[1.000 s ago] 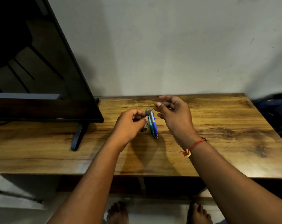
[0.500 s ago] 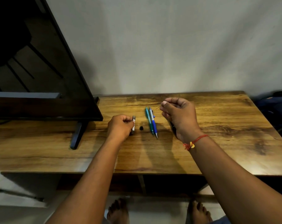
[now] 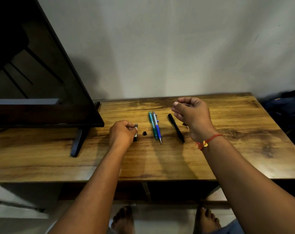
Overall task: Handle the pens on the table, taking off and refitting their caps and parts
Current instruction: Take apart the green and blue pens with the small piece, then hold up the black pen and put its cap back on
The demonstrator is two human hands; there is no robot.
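A teal pen (image 3: 152, 124) and a blue-and-white pen (image 3: 157, 127) lie side by side on the wooden table (image 3: 236, 149), tips toward me. To their right lies a black pen (image 3: 176, 128). My left hand (image 3: 122, 133) grips a small dark pen part (image 3: 135, 132) down on the table, left of a tiny black cap piece (image 3: 144, 133). My right hand (image 3: 192, 115) hovers above the black pen and pinches a thin refill (image 3: 169, 108) between thumb and finger. Small loose bits (image 3: 186, 125) lie by my right wrist.
A large dark TV screen (image 3: 42, 81) stands on the table's left, its black foot (image 3: 77, 142) reaching toward the front edge. A dark bag (image 3: 288, 105) sits off the table's right side. My bare feet show below the table.
My hands have drawn apart from over the pens. The left hand has gone left and down to the table with its part; the right has moved right, uncovering the black pen.
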